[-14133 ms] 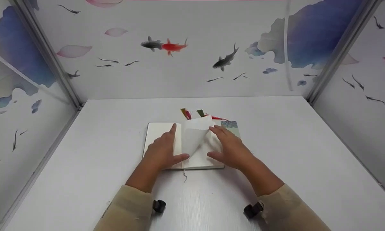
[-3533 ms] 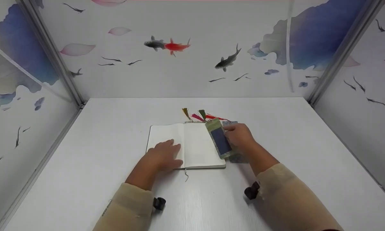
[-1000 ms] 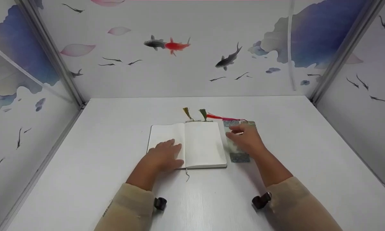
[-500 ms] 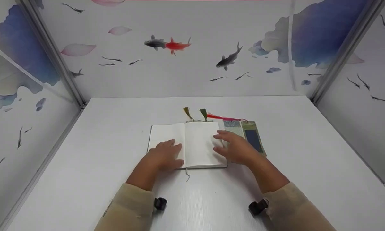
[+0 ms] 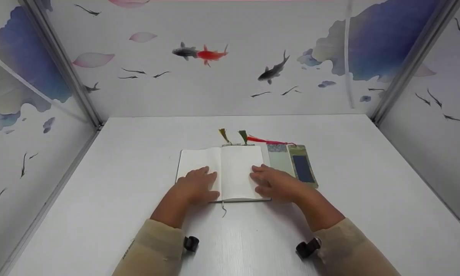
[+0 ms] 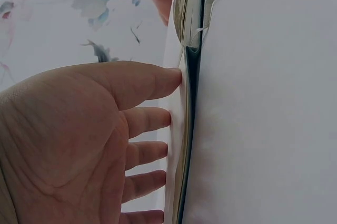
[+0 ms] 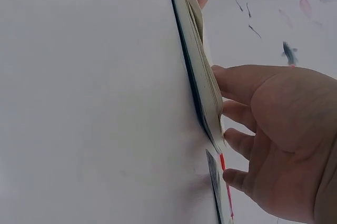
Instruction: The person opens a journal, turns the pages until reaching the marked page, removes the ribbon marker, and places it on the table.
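Observation:
A notebook (image 5: 235,165) lies spread on the white table with blank pages facing up. My left hand (image 5: 194,188) rests on its left page, fingers extended; in the left wrist view the thumb and fingertips touch the paper near the edge. On the right page, close to its outer edge, are the fingertips of my right hand (image 5: 280,186); the right wrist view shows them touching the paper, with nothing gripped. Just right of the notebook lie a pale green bookmark (image 5: 280,157), partly hidden by my right hand, and an olive bookmark (image 5: 303,168) with a dark blue panel.
Behind the notebook stick out a yellow tassel (image 5: 223,134) and a green tassel (image 5: 243,136), their bookmarks mostly hidden. A red tassel (image 5: 260,140) stretches along the back. The notebook's ribbon (image 5: 224,211) hangs toward the front. Printed panels enclose the table (image 5: 119,153).
My right hand has set the olive bookmark down on the right, let go, then moved left onto the right page. Earlier a page was being turned. My left hand has stayed on the left page lately.

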Action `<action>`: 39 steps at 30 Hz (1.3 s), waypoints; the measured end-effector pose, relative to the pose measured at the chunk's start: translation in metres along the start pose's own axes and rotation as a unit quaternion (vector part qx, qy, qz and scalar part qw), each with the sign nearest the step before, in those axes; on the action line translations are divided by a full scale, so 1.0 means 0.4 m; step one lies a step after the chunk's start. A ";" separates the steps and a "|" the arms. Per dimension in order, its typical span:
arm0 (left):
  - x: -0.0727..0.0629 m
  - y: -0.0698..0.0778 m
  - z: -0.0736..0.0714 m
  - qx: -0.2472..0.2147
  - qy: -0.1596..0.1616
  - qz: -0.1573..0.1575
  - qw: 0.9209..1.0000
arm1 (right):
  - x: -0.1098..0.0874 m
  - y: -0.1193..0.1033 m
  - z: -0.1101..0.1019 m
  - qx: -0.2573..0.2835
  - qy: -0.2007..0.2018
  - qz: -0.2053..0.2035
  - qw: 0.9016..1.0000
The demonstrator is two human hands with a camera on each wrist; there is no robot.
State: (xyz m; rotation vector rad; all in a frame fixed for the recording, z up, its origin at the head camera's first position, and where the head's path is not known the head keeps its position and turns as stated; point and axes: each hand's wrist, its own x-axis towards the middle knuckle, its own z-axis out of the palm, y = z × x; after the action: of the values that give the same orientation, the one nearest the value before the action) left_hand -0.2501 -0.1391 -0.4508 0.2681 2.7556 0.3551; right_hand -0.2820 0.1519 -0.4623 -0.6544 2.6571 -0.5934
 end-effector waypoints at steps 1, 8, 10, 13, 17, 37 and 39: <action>0.000 0.000 0.000 0.000 0.000 0.000 1.000 | 0.000 0.002 0.001 0.001 -0.001 -0.001 1.000; -0.005 0.004 -0.002 -0.006 0.003 0.001 1.000 | -0.003 0.004 -0.001 0.010 0.016 0.010 1.000; -0.007 0.005 -0.003 -0.007 0.003 0.000 1.000 | -0.005 0.003 -0.002 0.008 0.019 0.018 1.000; -0.008 0.005 -0.004 -0.010 0.003 -0.001 1.000 | -0.009 -0.003 -0.003 0.008 0.022 0.030 0.999; -0.008 0.003 -0.003 -0.014 0.004 -0.001 1.000 | -0.014 -0.010 -0.007 0.008 0.021 0.042 0.999; -0.005 0.009 0.002 -0.005 0.024 -0.006 1.000 | -0.017 -0.016 -0.021 0.002 0.040 0.026 0.999; -0.002 0.013 0.004 -0.003 0.029 -0.010 1.000 | -0.019 -0.018 -0.021 0.001 0.051 0.019 0.999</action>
State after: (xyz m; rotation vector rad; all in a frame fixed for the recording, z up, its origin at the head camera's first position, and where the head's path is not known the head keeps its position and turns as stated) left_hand -0.2478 -0.1338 -0.4505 0.2319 2.8120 0.3717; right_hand -0.2767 0.1526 -0.4501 -0.5873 2.7570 -0.6349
